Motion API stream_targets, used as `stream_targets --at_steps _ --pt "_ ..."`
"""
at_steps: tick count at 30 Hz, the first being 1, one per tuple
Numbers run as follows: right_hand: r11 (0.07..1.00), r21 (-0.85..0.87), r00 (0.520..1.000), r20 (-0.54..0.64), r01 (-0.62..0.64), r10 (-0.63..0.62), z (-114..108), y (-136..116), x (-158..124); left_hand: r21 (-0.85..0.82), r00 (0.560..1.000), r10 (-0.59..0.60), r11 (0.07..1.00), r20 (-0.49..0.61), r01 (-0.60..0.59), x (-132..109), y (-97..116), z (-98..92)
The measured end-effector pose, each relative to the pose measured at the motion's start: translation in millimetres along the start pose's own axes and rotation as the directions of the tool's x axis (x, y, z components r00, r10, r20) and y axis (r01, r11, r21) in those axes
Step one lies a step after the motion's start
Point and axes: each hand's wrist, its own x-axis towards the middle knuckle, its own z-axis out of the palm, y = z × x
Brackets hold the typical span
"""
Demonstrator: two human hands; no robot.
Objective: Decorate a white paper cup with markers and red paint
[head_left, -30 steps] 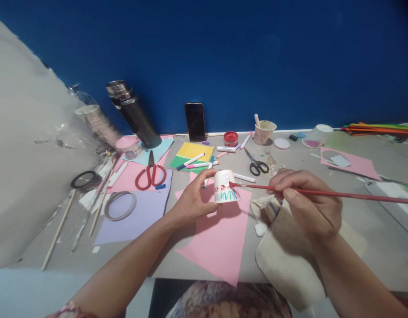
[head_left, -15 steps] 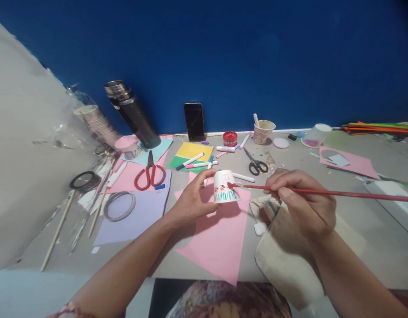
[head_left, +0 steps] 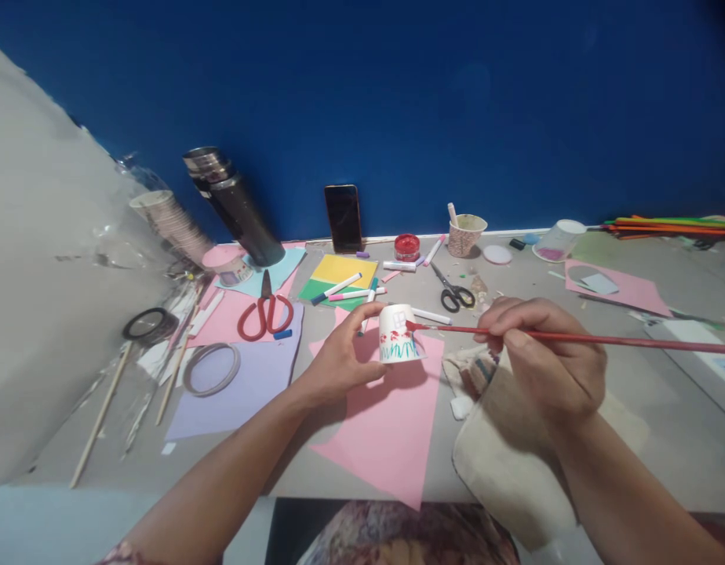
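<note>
My left hand [head_left: 346, 357] grips a white paper cup [head_left: 391, 345], turned upside down above a pink sheet [head_left: 386, 431]. Drawn on its side are a lilac window, red dabs and teal grass-like strokes. Between the fingertips and thumb of my right hand [head_left: 544, 353] is a long red paintbrush [head_left: 610, 340]. Its red-loaded tip is at the cup's right side, close to the window drawing; whether it touches cannot be told. A pot of red paint [head_left: 406, 247] stands by the wall.
Black-handled scissors [head_left: 455, 294], markers [head_left: 356, 294] and a phone [head_left: 344, 220] lie or stand behind the cup. To the left are red-handled scissors [head_left: 266, 310], a tape roll [head_left: 212, 369], a dark flask [head_left: 238, 208] and stacked cups [head_left: 171, 224]. A beige cloth [head_left: 504, 455] hangs over the front edge.
My right hand and the paintbrush have shifted slightly right, the tip moving a little away from the window drawing. The left hand keeps its hold on the cup.
</note>
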Motion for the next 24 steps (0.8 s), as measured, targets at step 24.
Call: stream_targets --at_steps 24 --pt "0.999 0.038 0.998 -0.061 0.029 -0.027 1.2 1.4 1.2 -0.023 1.0 -0.004 1.0 -0.004 0.004 0.0 0.3 -0.4"
